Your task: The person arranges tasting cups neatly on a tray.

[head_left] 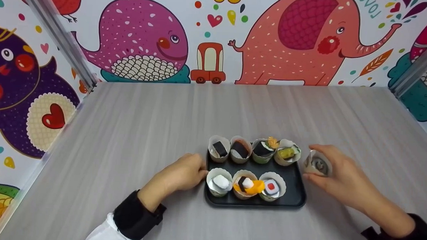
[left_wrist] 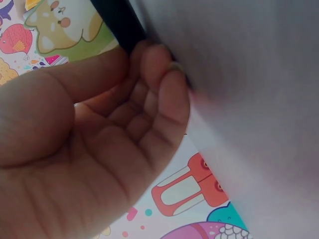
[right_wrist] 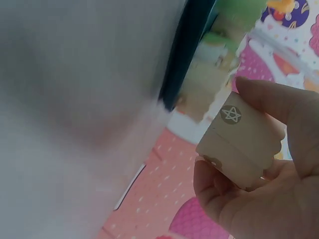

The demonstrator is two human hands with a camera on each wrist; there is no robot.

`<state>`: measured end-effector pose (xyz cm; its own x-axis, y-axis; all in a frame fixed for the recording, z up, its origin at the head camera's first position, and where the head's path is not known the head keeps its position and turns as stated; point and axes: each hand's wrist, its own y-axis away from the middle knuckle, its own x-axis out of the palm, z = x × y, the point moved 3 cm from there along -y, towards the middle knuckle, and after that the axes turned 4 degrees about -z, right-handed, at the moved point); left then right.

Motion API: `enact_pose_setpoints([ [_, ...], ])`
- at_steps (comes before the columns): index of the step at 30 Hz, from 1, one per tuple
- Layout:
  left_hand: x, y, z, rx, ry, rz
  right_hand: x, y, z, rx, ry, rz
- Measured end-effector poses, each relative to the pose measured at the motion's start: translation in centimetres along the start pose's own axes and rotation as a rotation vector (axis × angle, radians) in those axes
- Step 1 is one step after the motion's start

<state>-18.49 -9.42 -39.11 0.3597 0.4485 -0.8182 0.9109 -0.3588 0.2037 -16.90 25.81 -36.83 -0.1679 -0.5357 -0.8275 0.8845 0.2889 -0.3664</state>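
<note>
My right hand [head_left: 346, 174] holds a paper baking cup [head_left: 318, 163] between thumb and fingers, just off the right end of a black tray [head_left: 292, 188]. The right wrist view shows this cup [right_wrist: 241, 139] as tan, with a star print. At the tray's left edge, my left hand [head_left: 186, 172] pinches the rim [left_wrist: 117, 22] between thumb and curled fingers. Several paper cups with toy sushi stand on the tray in two rows. The front row has a white piece [head_left: 220, 182], an orange-topped one [head_left: 248, 185] and a red-centred roll [head_left: 272, 187].
In the back row are two dark-wrapped pieces, a roll with an orange tuft [head_left: 272, 142] and a green-yellow piece [head_left: 287, 153]. The grey tabletop [head_left: 146, 121] runs back to printed cartoon walls [head_left: 209, 38], with metal posts at both back corners.
</note>
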Motion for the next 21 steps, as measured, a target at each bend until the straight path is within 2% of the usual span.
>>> enact_pose_setpoints([
  [10, -0.1, 0.0, -0.1, 0.017, -0.006, -0.003, 2.0, 1.2, 2.4, -0.076, -0.01, 0.091],
  [16, -0.1, -0.1, -0.1, 0.008, -0.004, -0.001, 2.7, 1.6, 2.9, -0.058, -0.02, 0.156],
  [21, -0.1, -0.1, 0.0, 0.01, 0.0, -0.002, 3.2, 1.7, 3.0, -0.059, -0.02, 0.172],
])
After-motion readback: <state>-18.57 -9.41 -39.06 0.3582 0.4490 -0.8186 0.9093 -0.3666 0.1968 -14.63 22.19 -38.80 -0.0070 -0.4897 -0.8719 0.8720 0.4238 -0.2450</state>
